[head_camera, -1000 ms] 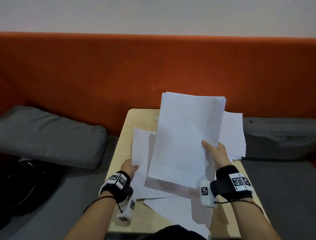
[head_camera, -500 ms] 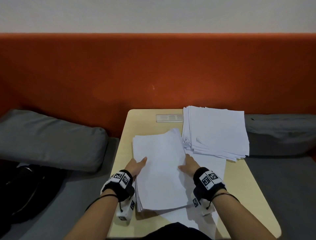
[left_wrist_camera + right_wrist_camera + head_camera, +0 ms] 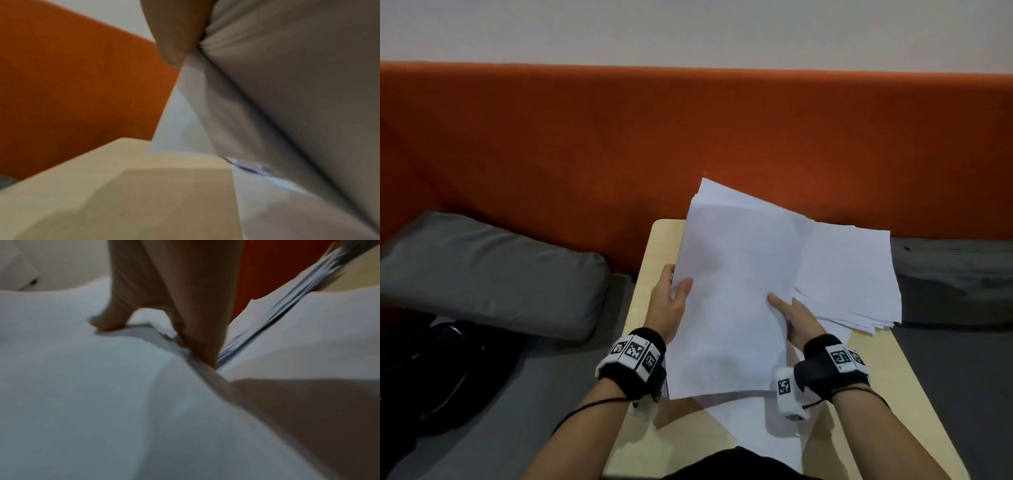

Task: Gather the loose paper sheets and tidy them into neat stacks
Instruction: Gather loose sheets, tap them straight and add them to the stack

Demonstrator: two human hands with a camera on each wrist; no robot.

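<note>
The left hand [image 3: 667, 306] is seen left of centre in the head view, gripping the left edge of a held bundle of white sheets [image 3: 729, 308]; its thumb lies on the top face and the remaining fingers are hidden behind the paper. The right hand [image 3: 799, 320] is placed right of centre, clamped on the bundle's right edge, with the thumb laid across the top sheet and the fingers tucked beneath. In the right wrist view the thumb [image 3: 107, 321] is seen pressed onto the paper, though that picture is blurred.

The bundle is held raised and tilted, its far end lifted toward the upper centre of the frame and its near edge low, just above the table [image 3: 654, 442]. Its upper corners are not aligned; several sheet edges are fanned out at the top.

A second stack of sheets [image 3: 852, 277] is observed to the right of the bundle, lying on the table's far right part, with uneven edges along its lower side. One loose sheet [image 3: 763, 431] lies flat on the table below the bundle, at lower centre.

A grey cushion [image 3: 489, 270] is noted at the left, an orange backrest [image 3: 585, 144] across the upper frame, and a dark item [image 3: 431, 370] at lower left, not identifiable.
</note>
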